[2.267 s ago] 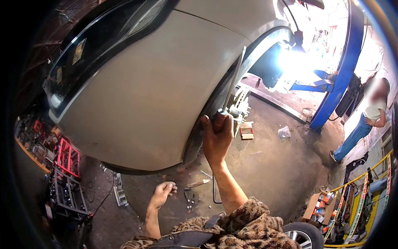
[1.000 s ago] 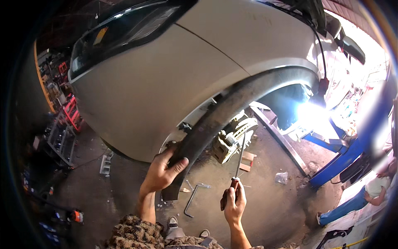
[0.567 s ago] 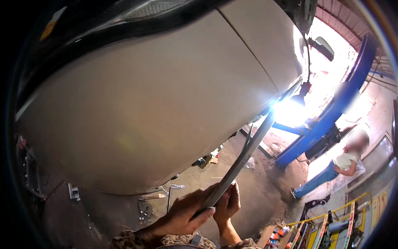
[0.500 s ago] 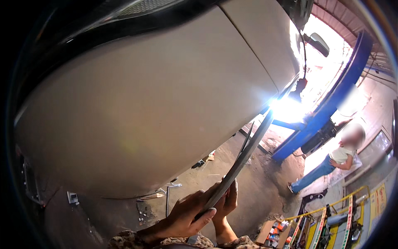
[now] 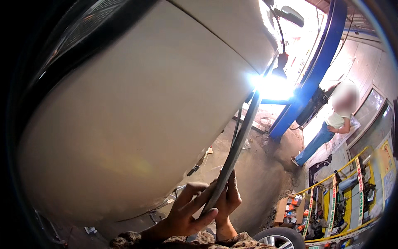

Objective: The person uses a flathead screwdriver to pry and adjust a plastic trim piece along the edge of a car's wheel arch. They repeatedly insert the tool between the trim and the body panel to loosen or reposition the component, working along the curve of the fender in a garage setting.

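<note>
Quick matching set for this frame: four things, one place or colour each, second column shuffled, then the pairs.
1. trim strip
2. lift post
3. wheel
4. car body

A. blue, upper right
B. gripped by left hand and right hand
C. pale, fills the left and centre
D. bottom edge, on the floor

Pairs: 1-B, 2-A, 3-D, 4-C
</note>
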`<control>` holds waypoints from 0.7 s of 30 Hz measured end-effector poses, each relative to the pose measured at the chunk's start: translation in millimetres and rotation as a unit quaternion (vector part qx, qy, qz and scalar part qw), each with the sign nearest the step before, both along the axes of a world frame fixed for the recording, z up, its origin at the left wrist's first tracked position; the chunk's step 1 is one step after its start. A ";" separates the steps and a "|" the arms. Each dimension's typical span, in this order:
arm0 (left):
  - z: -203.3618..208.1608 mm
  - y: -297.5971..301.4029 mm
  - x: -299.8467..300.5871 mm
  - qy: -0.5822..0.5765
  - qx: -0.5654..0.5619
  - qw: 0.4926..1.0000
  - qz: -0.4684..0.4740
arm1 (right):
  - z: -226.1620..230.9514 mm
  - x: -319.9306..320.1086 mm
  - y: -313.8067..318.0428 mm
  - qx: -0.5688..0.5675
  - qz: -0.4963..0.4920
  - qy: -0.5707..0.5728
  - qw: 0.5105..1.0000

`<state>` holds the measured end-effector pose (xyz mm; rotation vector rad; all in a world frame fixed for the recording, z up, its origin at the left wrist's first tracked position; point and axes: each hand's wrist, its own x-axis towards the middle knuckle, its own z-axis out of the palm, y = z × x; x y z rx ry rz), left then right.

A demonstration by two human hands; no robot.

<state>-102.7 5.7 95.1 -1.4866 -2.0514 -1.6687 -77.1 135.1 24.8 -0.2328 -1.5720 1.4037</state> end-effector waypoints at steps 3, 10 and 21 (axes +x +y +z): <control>2.0 5.8 -5.8 0.034 0.037 0.999 -0.016 | -1.3 -1.7 0.7 -0.010 -0.012 0.030 0.999; 3.8 0.2 -9.5 -0.049 0.032 0.993 -0.101 | 17.4 3.3 -1.6 0.020 -0.050 0.004 0.999; 21.6 -13.1 -18.4 0.039 -0.044 0.996 -0.066 | -2.2 -31.7 -14.4 -0.032 -0.004 0.080 0.996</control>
